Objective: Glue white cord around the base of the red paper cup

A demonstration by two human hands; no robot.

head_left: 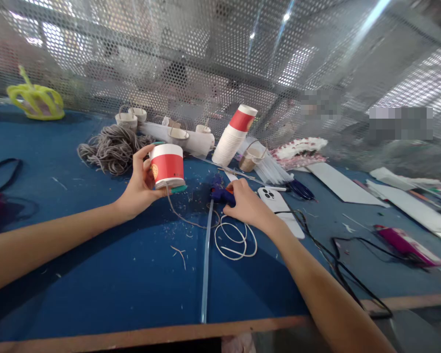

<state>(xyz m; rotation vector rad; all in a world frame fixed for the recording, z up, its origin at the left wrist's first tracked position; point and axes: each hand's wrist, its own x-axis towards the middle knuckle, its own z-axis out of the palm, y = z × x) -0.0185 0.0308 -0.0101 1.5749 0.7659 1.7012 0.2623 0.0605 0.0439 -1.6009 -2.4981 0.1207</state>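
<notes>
At a blue-covered tabletop [95, 274], a clear glue stick [207, 264] lies nearest the wooden edge, running back to a blue glue gun [220, 193] on which the right hand [244, 203] rests, its grip closed loosely over the gun's body; whether a finger sits on the trigger cannot be told. Loops of white cord [235, 240] lie just beside that wrist, and a white phone [275, 201] with a black cable [334, 260] lies just beyond it. The left hand [141, 186] holds a short red-banded paper cup [166, 165] tilted on its side above the tabletop, fingers wrapped round its wall, a teal edge showing at the end facing the gun and a thin grey cord [180, 211] trailing from it to the cloth. Judging by the scene, this cup is mid-assembly: the cord seems not yet fixed as a handle, while small cups with handles [127, 117] farther back look finished. A heap of grey cord [110, 147] and a leaning stack of uncut cups [233, 135] suggest much work is left. A magenta tool [404, 242] lies well off to the right, white sheets [338, 184] beyond it. At the far left stands a yellow-green object [36, 100], its nature unclear. Behind the perforated metal screen [206, 59] everything is blurred, and the cup's inside is hidden.
</notes>
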